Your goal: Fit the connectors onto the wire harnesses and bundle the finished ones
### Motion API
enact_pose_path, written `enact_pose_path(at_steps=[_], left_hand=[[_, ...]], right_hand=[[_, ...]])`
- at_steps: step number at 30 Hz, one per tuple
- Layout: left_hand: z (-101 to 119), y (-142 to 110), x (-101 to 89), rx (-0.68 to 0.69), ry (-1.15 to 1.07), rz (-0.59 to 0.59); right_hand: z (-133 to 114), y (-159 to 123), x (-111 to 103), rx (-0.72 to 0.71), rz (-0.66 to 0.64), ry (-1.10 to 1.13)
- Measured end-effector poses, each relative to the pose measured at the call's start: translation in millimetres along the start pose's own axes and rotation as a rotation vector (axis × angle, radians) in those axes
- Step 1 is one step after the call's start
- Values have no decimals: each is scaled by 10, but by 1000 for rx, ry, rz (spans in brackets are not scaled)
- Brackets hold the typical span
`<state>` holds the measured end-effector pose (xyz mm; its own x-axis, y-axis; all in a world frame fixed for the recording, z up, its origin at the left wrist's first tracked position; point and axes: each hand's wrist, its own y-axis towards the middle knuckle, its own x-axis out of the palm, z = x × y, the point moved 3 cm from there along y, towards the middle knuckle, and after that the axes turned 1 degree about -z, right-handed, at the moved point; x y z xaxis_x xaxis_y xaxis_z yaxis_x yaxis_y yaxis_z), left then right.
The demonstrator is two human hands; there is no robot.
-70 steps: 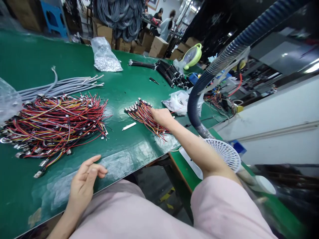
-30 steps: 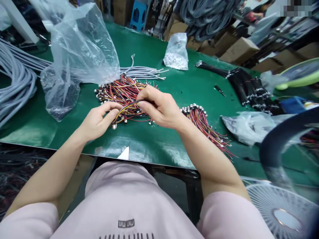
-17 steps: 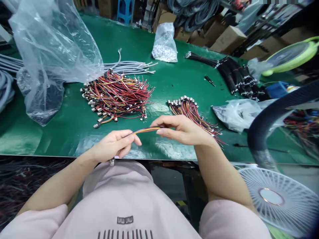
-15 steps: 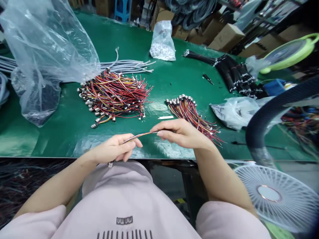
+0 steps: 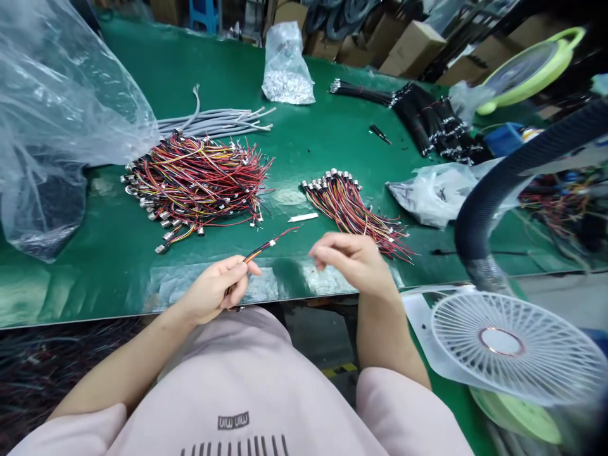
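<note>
My left hand (image 5: 223, 282) is closed around a wire harness (image 5: 259, 250) just above the table's front edge. Red, yellow and black wires stick out past its fingertips toward the upper right, with a small white connector near the thin red ends. To the right, my right hand (image 5: 349, 259) is curled closed, apart from the harness, and nothing shows in its fingers. Just beyond it lies a smaller bundle of similar harnesses (image 5: 354, 209) with metal connectors at one end. A larger pile of them (image 5: 199, 180) is farther left. Between the two lies a small white stick (image 5: 303, 217).
A big clear plastic bag (image 5: 71, 95) stands at the left, before grey cables (image 5: 213, 120). Farther back are a bag of small parts (image 5: 288, 69) and black cables (image 5: 418, 117). At right, a black hose (image 5: 479, 221) arches over a white fan (image 5: 513, 345).
My right hand has come off the harness and moved a little away, its fingers curling in. The harness end with its white connector now shows. The whole view has shifted slightly.
</note>
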<state>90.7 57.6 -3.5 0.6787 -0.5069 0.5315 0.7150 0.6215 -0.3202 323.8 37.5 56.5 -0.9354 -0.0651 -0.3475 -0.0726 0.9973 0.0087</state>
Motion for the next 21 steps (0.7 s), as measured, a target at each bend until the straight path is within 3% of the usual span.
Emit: enact_pose_path(at_steps=[3,6,8,13,21], left_hand=[[-50,16,17,-26,11,-38],[-96,27,64,-78,71,-92],[-104,27,97,-94,139,-118],[-28,81,185,-7,290,-133],[107,224,267,182,530,9]], right_hand=[[191,-22,324,182,-146,287],[273,41,534,182,-35,590],[272,89,591,165,26,676],[125,142,626,139,-40,586],[-17,129,621,87,-98,398]])
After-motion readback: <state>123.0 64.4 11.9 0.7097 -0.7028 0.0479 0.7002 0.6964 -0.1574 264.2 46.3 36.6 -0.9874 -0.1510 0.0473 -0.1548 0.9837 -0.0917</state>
